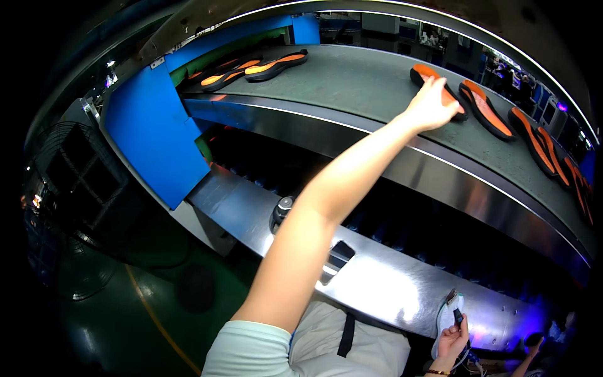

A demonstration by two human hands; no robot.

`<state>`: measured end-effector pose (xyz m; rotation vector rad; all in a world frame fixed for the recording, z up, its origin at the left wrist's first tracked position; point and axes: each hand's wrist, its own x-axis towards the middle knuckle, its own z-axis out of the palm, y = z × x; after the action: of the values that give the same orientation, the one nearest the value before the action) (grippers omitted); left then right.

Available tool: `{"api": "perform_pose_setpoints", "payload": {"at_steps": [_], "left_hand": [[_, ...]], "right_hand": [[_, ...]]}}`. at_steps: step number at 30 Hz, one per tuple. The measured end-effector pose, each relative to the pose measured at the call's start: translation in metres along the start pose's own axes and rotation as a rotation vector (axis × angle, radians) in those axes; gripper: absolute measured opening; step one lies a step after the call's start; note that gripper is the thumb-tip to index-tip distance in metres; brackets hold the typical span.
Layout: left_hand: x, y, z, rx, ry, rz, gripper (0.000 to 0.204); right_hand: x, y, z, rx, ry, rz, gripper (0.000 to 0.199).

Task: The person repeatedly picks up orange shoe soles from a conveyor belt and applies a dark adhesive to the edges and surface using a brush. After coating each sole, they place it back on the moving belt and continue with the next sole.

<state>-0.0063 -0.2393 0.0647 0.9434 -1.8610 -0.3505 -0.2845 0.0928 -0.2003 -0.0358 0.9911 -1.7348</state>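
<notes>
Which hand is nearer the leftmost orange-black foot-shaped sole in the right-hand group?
Left hand: it touches that sole; the right hand is well away, lower in view.

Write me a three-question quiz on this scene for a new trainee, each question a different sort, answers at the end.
1. Choose one. The person's left hand is touching:
A) the floor
B) a black-and-orange sole
C) a white shoe
2. Fill in the colour: the large flat panel to the left of the grey-green belt is ____.
3. True or false: every sole on the belt lies to the right of the left hand.

Key:
1. B
2. Blue
3. False; other soles lie near the belt's left end.
</notes>
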Motion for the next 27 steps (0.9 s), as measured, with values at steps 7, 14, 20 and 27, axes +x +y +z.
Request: {"api": "perform_pose_setpoints", "payload": {"at_steps": [7,14,20,27], "left_hand": [[0.002,0.011,0.041,0.666,-0.173,-0.008,0.037],[-0.05,0.048,-0.014,0.587,0.165,0.461,0.019],[-0.182,0.06,-0.069,-0.436,0.679,0.104,0.019],[-0.262,0.089,-0.118,-1.375,0.35,-0.675,0.037]], "right_hand": [[-0.021,-0.008,-0.008,-0.033,0.062,0.047,0.029],[0.005,-0.011,-0.034,-0.061,0.018,-0.006,0.023],[0.018,0.0,-0.021,-0.038,-0.004,0.022,0.022],[0.017,-0.013,0.01,-0.091,-0.039,-0.026,0.023]]}}
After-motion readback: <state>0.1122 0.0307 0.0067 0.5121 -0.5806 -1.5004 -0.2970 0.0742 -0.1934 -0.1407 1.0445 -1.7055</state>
